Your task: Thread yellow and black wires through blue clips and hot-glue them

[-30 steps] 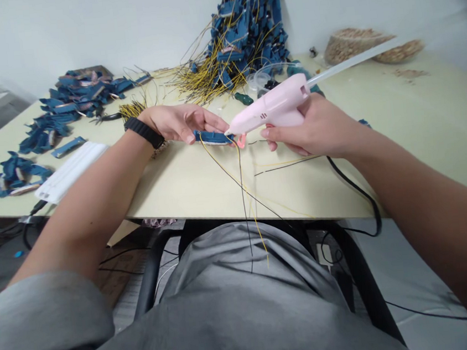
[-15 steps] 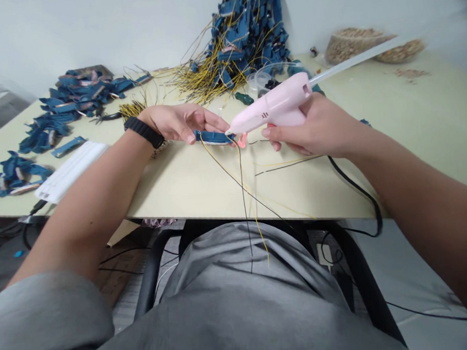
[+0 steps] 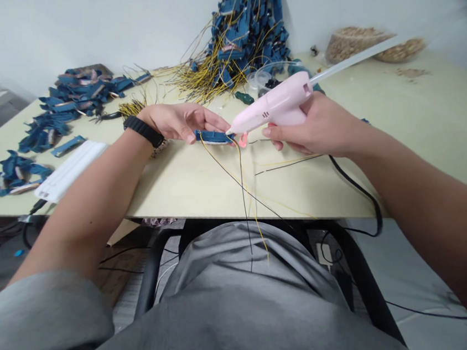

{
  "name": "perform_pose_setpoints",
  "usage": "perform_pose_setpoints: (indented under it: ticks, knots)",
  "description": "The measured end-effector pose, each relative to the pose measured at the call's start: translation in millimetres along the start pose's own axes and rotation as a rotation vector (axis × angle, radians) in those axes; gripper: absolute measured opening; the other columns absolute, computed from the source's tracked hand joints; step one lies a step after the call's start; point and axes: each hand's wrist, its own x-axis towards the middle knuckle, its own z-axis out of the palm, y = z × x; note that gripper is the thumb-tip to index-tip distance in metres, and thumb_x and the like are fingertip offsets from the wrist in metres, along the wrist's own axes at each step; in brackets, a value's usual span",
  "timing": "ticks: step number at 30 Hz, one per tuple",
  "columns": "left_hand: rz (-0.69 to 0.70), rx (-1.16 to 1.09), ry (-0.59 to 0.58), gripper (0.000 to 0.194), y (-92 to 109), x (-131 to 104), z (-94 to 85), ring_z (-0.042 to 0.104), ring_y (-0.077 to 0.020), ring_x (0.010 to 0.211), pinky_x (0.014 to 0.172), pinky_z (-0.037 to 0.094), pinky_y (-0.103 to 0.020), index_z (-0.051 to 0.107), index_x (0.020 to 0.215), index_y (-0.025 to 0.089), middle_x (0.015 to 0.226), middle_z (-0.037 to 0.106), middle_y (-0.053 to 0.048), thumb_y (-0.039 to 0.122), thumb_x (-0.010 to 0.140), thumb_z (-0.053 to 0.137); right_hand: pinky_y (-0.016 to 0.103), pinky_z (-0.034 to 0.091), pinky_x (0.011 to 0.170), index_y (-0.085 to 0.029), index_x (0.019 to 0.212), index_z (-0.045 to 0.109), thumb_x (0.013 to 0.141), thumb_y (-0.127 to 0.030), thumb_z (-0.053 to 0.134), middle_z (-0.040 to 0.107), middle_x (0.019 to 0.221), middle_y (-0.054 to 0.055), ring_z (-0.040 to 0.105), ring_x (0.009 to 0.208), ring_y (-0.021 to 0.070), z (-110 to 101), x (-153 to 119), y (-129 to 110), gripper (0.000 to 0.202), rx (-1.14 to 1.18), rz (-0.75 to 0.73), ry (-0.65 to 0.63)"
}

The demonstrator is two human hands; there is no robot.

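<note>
My left hand (image 3: 188, 123), with a black band on the wrist, grips a small blue plastic part (image 3: 214, 137) between thumb and fingers. Thin yellow and black wires (image 3: 242, 174) run from both ends of the part and hang over the table edge onto my lap. In my right hand (image 3: 316, 127) is a pale pink glue gun (image 3: 272, 106), a long translucent glue stick (image 3: 355, 59) jutting from its back. Its nozzle tip touches or nearly touches the right end of the blue part. Beneath the nozzle shows the gun's pink-orange stand (image 3: 243, 139).
Wired blue parts (image 3: 243, 29) are heaped against the wall, and more blue parts (image 3: 71, 100) lie at left beside a white power strip (image 3: 70, 170). Pliers (image 3: 108, 116), a green-handled tool (image 3: 244, 97) and a bag of tan bits (image 3: 357, 45) lie further back. The gun's black cord (image 3: 355, 184) drops off the front edge.
Almost nothing differs. The glue gun and both hands hold nearly the same position, with the nozzle staying at the blue part's right end.
</note>
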Motion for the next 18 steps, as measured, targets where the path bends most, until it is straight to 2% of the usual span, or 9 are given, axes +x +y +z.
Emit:
perform_pose_setpoints:
  ticks: [3,5,11,14,18]
  knots:
    - [0.03,-0.006,-0.01,0.099,-2.4,0.2,-1.7,0.087,-0.037,0.144,0.149,0.05,-0.058,0.09,0.149,0.013,0.159,0.091,-0.02,0.04,0.063,0.13,0.035,0.038,0.052,-0.023,0.088,0.077,0.11,-0.019,0.089,0.069,0.069,0.004,0.052,0.058,0.0164,0.8,-1.5,-5.0,0.025,-0.045,0.037,0.027]
    - [0.053,-0.015,-0.013,0.101,-4.7,0.5,-3.8,0.088,-0.0364,0.143,0.149,0.051,-0.058,0.088,0.15,0.01,0.158,0.09,-0.023,0.041,0.064,0.131,0.036,0.038,0.054,-0.023,0.088,0.077,0.111,-0.02,0.089,0.064,0.064,0.002,0.052,0.059,0.0177,0.9,-1.8,-7.1,0.026,-0.073,0.049,0.025]
    - [0.051,-0.03,-0.006,0.102,-5.8,0.3,-5.2,0.088,-0.0377,0.146,0.153,0.046,-0.063,0.088,0.152,0.009,0.158,0.09,-0.024,0.036,0.063,0.132,0.037,0.037,0.056,-0.024,0.09,0.076,0.11,-0.024,0.088,0.062,0.064,0.002,0.051,0.061,0.0188,-1.0,-2.0,-5.9,0.023,-0.08,0.035,0.008]
    - [0.024,-0.03,0.018,0.106,-3.6,0.1,-3.2,0.088,-0.0395,0.145,0.154,0.043,-0.066,0.089,0.151,0.01,0.156,0.091,-0.023,0.028,0.056,0.132,0.037,0.04,0.058,-0.024,0.09,0.075,0.108,-0.027,0.092,0.063,0.066,0.003,0.054,0.062,0.0201,-1.8,-1.9,-4.7,0.025,-0.083,0.034,0.014]
    - [0.013,-0.035,0.007,0.103,-2.4,-0.2,-3.0,0.089,-0.0356,0.143,0.155,0.042,-0.063,0.091,0.147,0.014,0.154,0.093,-0.019,0.016,0.052,0.129,0.037,0.04,0.059,-0.024,0.086,0.075,0.108,-0.025,0.091,0.063,0.067,0.003,0.055,0.062,0.0197,-0.9,-1.6,-5.5,0.027,-0.096,0.047,0.034]
